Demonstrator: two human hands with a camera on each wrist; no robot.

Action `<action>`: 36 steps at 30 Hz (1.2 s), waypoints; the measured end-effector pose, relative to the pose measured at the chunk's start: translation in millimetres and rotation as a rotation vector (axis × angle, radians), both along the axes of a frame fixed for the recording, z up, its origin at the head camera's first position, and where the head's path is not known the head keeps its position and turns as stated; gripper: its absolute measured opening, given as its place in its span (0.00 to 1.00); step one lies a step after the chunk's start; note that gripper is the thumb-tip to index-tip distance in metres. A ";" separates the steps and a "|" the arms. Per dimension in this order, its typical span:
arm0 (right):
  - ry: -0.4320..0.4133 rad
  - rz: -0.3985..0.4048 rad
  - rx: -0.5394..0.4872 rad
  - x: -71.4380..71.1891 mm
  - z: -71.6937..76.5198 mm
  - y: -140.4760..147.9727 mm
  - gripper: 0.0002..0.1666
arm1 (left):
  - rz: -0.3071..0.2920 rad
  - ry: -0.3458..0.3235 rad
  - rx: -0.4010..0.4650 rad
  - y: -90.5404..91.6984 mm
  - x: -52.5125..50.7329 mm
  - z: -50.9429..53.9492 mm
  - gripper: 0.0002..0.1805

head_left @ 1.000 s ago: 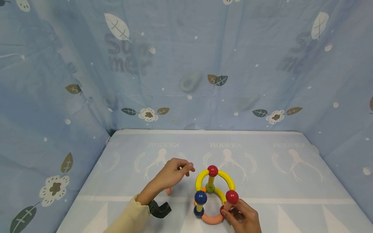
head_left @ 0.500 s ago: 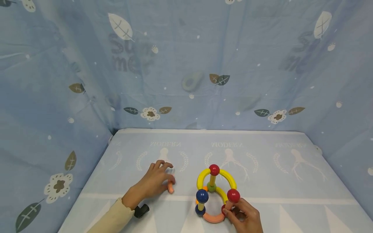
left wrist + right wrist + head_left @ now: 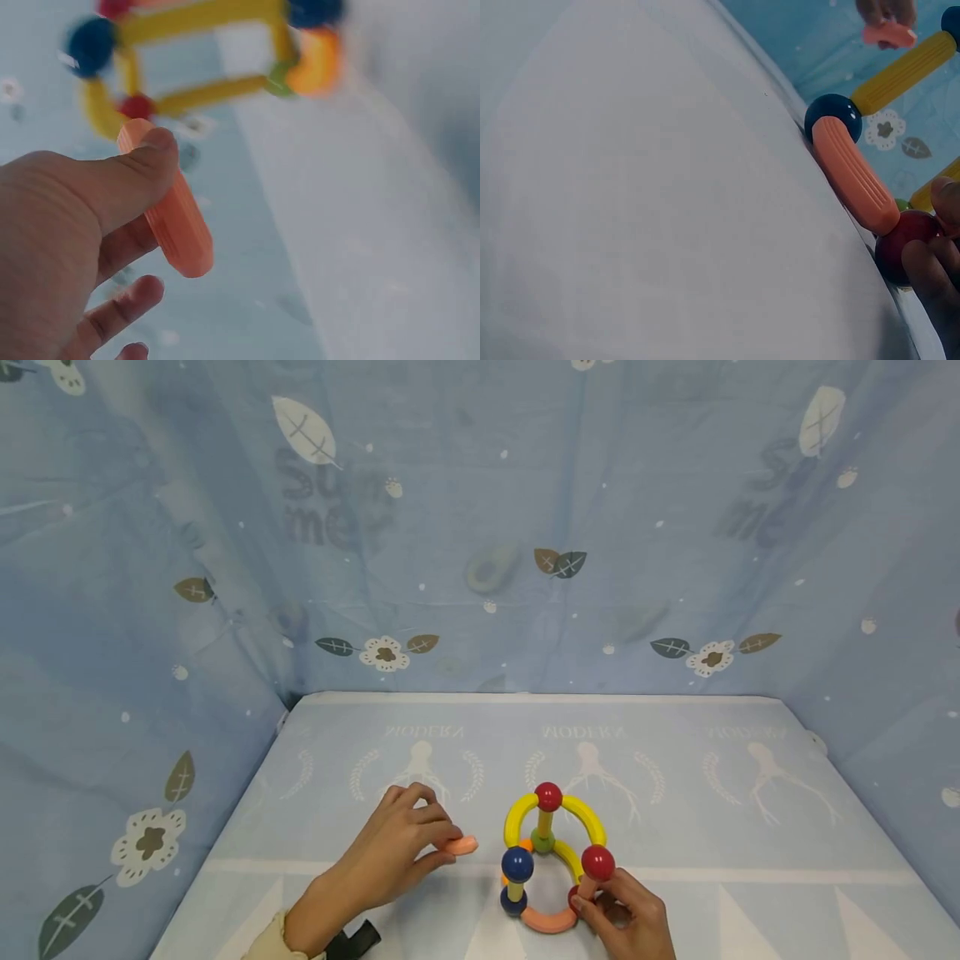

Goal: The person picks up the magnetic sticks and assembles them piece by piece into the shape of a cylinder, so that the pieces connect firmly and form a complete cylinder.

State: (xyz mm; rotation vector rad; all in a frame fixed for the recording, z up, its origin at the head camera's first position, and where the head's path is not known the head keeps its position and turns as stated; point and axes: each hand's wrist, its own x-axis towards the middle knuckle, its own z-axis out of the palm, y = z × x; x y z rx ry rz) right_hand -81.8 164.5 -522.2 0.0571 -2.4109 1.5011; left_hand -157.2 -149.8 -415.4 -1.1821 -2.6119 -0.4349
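My left hand (image 3: pixel 393 852) pinches a salmon-coloured curved magnetic stick (image 3: pixel 463 845) between thumb and fingers, left of a ball-and-stick frame. In the left wrist view the ridged stick (image 3: pixel 180 217) points up toward the frame, with the other fingers loosely spread. The frame has a yellow curved stick (image 3: pixel 587 817) on top, a red ball (image 3: pixel 597 863) at front right and a blue ball (image 3: pixel 517 865) at front left. My right hand (image 3: pixel 633 918) pinches the upright salmon stick (image 3: pixel 588 890) under that red ball. A lower salmon curved stick (image 3: pixel 853 174) joins blue and dark red balls.
The frame stands on a pale patterned tabletop (image 3: pixel 735 827). Blue printed cloth (image 3: pixel 480 527) hangs behind and along both sides. A black wrist device (image 3: pixel 352 941) sits at my left cuff.
My left hand reached left to the loose salmon stick, took hold of it, and now holds it a little to the right. The right hand and frame have stayed in place.
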 end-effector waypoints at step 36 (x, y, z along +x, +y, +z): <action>0.321 0.100 0.016 -4.4 -10.9 10.3 0.25 | -0.235 0.467 0.114 110.7 42.5 1.5 0.15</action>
